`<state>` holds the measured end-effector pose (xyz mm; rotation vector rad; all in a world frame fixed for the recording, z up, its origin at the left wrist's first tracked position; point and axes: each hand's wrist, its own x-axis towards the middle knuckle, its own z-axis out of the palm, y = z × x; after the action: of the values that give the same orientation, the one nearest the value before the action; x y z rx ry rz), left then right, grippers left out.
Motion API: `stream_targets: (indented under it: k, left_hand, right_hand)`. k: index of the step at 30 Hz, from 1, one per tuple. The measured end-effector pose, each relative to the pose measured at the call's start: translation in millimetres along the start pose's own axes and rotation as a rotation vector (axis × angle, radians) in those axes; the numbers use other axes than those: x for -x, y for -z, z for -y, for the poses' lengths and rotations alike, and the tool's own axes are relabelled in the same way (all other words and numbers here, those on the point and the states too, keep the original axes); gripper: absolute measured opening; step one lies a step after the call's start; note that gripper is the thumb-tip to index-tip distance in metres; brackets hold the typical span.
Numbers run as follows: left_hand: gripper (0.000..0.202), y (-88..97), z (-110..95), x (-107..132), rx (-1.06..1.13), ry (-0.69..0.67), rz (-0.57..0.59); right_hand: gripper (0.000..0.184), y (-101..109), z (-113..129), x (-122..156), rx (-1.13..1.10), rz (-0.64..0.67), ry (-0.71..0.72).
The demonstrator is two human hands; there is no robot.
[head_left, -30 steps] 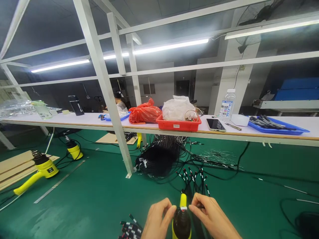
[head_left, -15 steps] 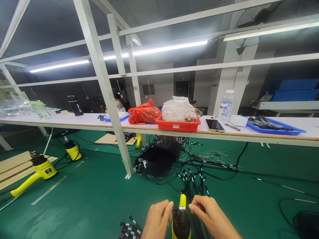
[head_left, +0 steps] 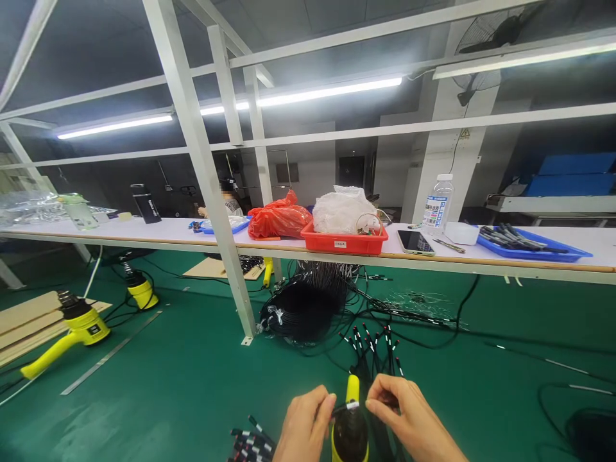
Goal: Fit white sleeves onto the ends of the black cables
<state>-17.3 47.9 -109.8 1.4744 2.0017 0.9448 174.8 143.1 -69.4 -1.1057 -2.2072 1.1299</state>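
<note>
A worker's left hand and right hand each pinch one side of a thin black cable with a white band, thumb and forefinger clenched on it. They hold it level, just over the dark round nozzle of a yellow heat gun at the bottom edge of the view. The nozzle faces up toward the camera.

Just left of the left hand, a bunch of black cable ends with red and white tips lies on the green bench mat. Beyond the hands, a fan of similar black leads spreads across the mat. Behind it, a large coil of black cable sits near the foot of a slanted white steel post.

Far to the left, a second yellow heat gun lies on pale wooden boards, with a third yellow heat gun behind it.

A long white shelf crosses the back. It carries a red plastic tray holding a clear plastic bag, with a red plastic bag just beside it. Further right are a dark smartphone, a clear water bottle and a blue tray of black parts. A co-worker sits behind the shelf.
</note>
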Motion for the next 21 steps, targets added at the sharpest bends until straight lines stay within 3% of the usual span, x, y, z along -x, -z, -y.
stream_targets:
  k: [8, 13, 16, 21]
  left_hand:
    - [0.05, 4.1, -6.2, 0.4, -0.014, -0.029, 0.046]
    - [0.034, 7.9, -13.2, -2.5, 0.019, 0.004, 0.033]
    - [0.024, 6.9, -15.8, -5.1, 0.08, -0.05, 0.014]
    - [0.022, 3.1, -12.4, -5.2, 0.084, -0.077, -0.015]
  right_hand:
    - [0.025, 3.8, -3.2, 5.2, 0.035, 0.007, 0.009]
    - [0.023, 6.1, -0.6, 2.8, 0.059, 0.008, 0.015]
    - [0.016, 6.1, 1.2, -1.7, 0.014, -0.003, 0.03]
    - [0.015, 4.7, -3.8, -1.5, -0.012, -0.009, 0.03]
